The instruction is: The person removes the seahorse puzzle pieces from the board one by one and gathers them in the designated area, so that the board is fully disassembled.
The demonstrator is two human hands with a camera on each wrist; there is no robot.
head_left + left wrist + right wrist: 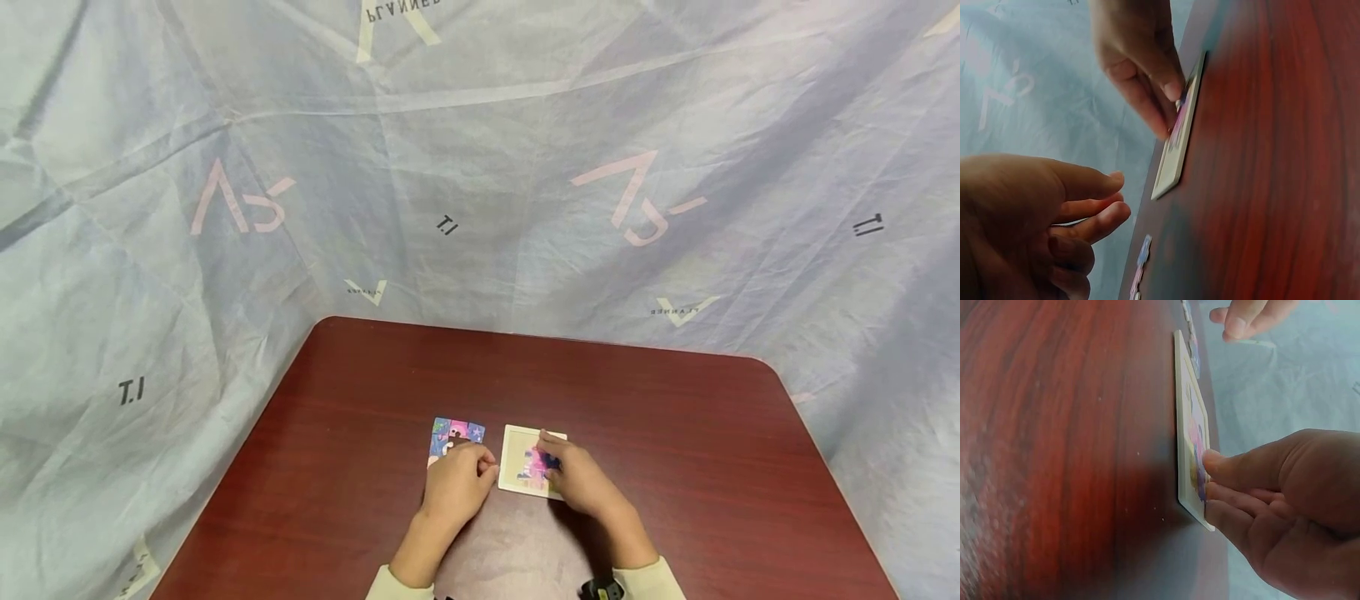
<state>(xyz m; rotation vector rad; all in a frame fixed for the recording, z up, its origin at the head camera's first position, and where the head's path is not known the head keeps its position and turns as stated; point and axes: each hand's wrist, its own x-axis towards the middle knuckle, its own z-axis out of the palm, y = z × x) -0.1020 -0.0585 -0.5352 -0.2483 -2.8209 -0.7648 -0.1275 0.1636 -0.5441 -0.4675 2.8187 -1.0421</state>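
A square puzzle tray [512,477] with a pale raised rim lies flat on the table, partly filled with pink and dark blue puzzle pieces [535,468]. My right hand [579,477] is over the tray's right side, its thumb and fingers pinching a dark blue puzzle piece [1182,100] low against the tray; the fingers hide much of that piece. To the left, my left hand [459,483] hovers with bent, loose fingers and nothing between thumb and fingertips [1115,181]. Beyond and partly beneath it lie several joined-up colourful puzzle pieces [441,429].
The dark red wooden table [360,375] has rounded far corners. Grey printed cloth [480,167] hangs close behind its far edge and along both sides. A black wrist device [602,589] sits at my right sleeve.
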